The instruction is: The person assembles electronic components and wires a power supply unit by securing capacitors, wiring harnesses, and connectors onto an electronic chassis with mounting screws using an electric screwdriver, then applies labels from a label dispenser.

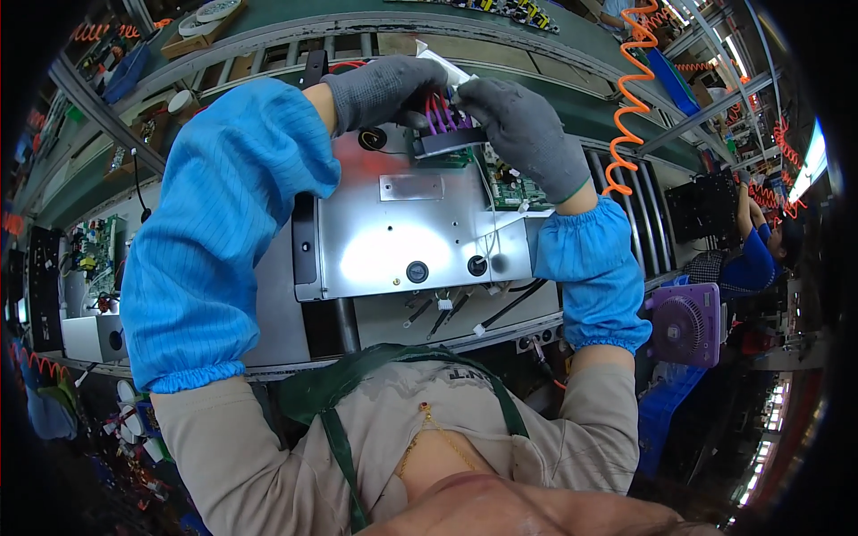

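A shiny sheet-metal chassis point(366, 237) lies on the roller line before me. At its far side, purple and red wires point(436, 116) rise from a dark strip-shaped part point(449, 142). My left hand point(384, 92), in a grey glove, curls in from the left beside these wires; its fingertips are partly hidden. From the right, my right hand point(525, 129), gloved alike, closes its fingers at the upper end of the wires. A white piece point(443, 64) sticks up between both hands. Green circuit board point(518, 192) shows below my right hand.
Loose cables with a white connector point(445, 305) hang at the chassis's near edge. An orange coiled hose point(633, 107) hangs at the right, above rollers point(645, 214). A purple fan point(686, 326) stands at the right. Another person point(755, 255) works at far right. Another unit point(89, 259) sits left.
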A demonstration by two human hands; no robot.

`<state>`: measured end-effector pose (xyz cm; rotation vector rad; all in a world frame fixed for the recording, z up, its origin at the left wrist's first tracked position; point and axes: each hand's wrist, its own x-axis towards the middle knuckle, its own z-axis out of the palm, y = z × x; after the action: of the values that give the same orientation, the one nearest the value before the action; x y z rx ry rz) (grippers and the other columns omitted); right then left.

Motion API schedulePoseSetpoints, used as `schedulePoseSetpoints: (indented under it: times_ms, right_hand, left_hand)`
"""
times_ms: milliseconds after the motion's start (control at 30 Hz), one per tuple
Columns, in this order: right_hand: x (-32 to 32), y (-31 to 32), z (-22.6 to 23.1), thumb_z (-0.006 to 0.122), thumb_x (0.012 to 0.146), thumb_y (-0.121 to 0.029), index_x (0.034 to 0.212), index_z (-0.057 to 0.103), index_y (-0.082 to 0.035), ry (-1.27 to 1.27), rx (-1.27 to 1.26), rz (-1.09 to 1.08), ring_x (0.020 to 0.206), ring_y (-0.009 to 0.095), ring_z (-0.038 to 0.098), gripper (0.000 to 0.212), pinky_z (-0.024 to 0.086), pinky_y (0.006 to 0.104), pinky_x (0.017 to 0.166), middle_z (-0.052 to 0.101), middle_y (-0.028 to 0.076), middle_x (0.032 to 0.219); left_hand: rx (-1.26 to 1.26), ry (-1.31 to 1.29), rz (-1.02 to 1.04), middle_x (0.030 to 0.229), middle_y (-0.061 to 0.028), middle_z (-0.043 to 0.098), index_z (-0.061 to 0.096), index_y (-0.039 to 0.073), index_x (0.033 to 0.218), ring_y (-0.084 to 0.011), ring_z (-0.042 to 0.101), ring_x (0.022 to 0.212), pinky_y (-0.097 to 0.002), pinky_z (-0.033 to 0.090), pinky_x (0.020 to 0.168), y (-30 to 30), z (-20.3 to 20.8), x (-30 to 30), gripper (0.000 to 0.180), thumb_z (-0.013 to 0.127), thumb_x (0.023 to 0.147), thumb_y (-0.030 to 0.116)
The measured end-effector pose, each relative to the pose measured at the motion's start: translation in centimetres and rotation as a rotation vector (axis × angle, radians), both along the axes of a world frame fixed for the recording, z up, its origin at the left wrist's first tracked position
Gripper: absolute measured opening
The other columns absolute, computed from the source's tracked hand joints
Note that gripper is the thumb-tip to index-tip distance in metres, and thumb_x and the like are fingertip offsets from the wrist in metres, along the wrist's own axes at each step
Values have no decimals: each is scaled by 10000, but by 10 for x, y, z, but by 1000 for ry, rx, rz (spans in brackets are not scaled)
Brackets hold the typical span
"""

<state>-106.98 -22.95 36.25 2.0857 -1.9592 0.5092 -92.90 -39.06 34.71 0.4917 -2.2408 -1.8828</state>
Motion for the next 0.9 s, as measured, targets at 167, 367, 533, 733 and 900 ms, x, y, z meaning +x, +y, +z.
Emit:
schedulePoseSetpoints:
  times_ms: [167, 367, 533, 733, 900]
  right_hand:
    - [13, 5, 7, 553, 891, -243, 1081, 595, -142, -28, 50, -55, 887, 273, 630, 219, 511, 426, 737, 644, 100, 896]
    - [28, 13, 21, 639, 819, -235, 958, 648, -168, -41, -52, 141, 885, 239, 622, 155, 512, 378, 726, 651, 48, 898]
    - [41, -12, 21, 657, 785, -167, 931, 659, -138, 163, 161, 402, 826, 240, 627, 149, 506, 375, 701, 639, 44, 879]
    - [62, -32, 32, 618, 796, -149, 1030, 641, -182, 565, 370, 325, 753, 256, 653, 238, 528, 362, 631, 646, 75, 822]
    - [76, -47, 27, 599, 820, -147, 1070, 633, -185, 635, 589, 304, 740, 265, 666, 255, 543, 377, 632, 651, 93, 781]
  left_hand:
    - [-70, -223, 117, 675, -15, 567, 622, 61, 969, -52, 549, 589, -165, 485, 557, 10, 11, 0, 459, 497, 922, 500]
    - [-280, -199, -14, 696, -10, 539, 640, 61, 944, -82, 548, 636, -229, 476, 602, 16, 17, -1, 447, 488, 936, 481]
    - [-988, 251, -349, 855, -51, 610, 613, 103, 1074, -181, 590, 709, -317, 516, 725, -32, -38, -22, 217, 594, 897, 227]
    - [-707, -56, -199, 970, -90, 686, 695, 124, 1027, -198, 656, 819, -291, 512, 772, -10, -2, -5, 183, 619, 872, 185]
    - [-213, -31, -126, 932, -141, 678, 645, -6, 1069, -183, 659, 763, -277, 529, 735, -6, -5, 5, 331, 592, 896, 271]
